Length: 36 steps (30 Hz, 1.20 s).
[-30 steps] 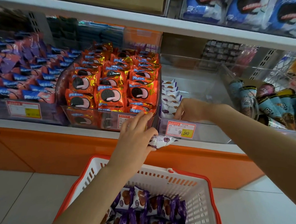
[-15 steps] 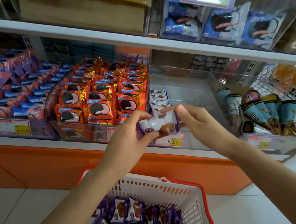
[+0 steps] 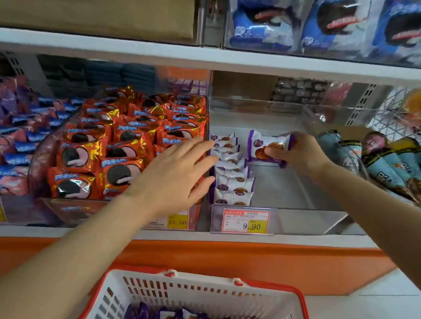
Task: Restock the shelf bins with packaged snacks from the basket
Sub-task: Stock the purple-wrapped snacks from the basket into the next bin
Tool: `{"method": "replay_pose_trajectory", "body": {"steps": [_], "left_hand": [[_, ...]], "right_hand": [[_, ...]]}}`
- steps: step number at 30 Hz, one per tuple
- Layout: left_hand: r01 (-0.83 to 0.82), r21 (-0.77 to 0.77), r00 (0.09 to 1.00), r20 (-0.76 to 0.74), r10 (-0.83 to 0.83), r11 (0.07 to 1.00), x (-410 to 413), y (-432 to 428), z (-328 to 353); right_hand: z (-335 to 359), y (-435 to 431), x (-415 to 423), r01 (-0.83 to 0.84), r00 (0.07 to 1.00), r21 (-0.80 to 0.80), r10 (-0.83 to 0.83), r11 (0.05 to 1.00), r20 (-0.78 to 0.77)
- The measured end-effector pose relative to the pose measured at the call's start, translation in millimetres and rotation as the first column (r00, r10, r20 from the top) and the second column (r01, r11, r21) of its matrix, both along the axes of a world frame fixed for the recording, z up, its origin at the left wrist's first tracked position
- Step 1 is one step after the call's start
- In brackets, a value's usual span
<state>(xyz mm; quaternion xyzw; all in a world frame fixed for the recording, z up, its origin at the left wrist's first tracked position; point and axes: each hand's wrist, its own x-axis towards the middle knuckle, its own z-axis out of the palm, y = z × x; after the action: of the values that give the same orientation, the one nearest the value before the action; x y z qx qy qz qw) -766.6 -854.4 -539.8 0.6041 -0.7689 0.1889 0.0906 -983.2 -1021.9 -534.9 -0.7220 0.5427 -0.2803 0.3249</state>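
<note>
My right hand point(image 3: 301, 152) pinches a packet point(image 3: 267, 148) by its right end, thumb on the printed face and fingers curled behind it. The packet is inside the clear bin point(image 3: 300, 211), standing on its lower edge with its long axis running left to right and its face towards me. It is just right of the row point(image 3: 231, 170) of like packets, which runs front to back along the bin's left wall. I cannot tell whether it touches that row. My left hand point(image 3: 179, 174) grasps nothing. Its fingers are straight and spread, the tips at the left side of the row and the palm over the red packs point(image 3: 121, 154) next door. What matters for the next move is that the bare floor of the bin lies to the right of the row and towards me from my grip. I judge this packet should begin a second row there, parallel to the first, and since my right hand is nearer it should do the setting down. The left is better placed to steady the row so it does not topple. The cones point(image 3: 387, 157) lie beyond the right wall, and more packets wait in the basket point(image 3: 196, 291) below.
</note>
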Motion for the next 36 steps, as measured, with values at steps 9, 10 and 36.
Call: {"method": "replay_pose_trajectory", "body": {"steps": [9, 10, 36], "left_hand": [[0.08, -0.094, 0.991, -0.099, -0.09, 0.992, 4, -5, -14], [0.081, -0.095, 0.991, -0.102, -0.09, 0.992, 4, -6, -14], [0.117, -0.196, 0.989, -0.07, -0.133, 0.974, 6, -8, -19]], "right_hand": [[-27, -62, 35, 0.057, 0.943, -0.053, -0.071, 0.997, -0.325], [-28, -67, 38, 0.056, 0.932, -0.056, -0.073, 0.997, -0.355], [-40, -56, 65, -0.3, 0.714, -0.272, 0.027, 0.914, -0.7]]}}
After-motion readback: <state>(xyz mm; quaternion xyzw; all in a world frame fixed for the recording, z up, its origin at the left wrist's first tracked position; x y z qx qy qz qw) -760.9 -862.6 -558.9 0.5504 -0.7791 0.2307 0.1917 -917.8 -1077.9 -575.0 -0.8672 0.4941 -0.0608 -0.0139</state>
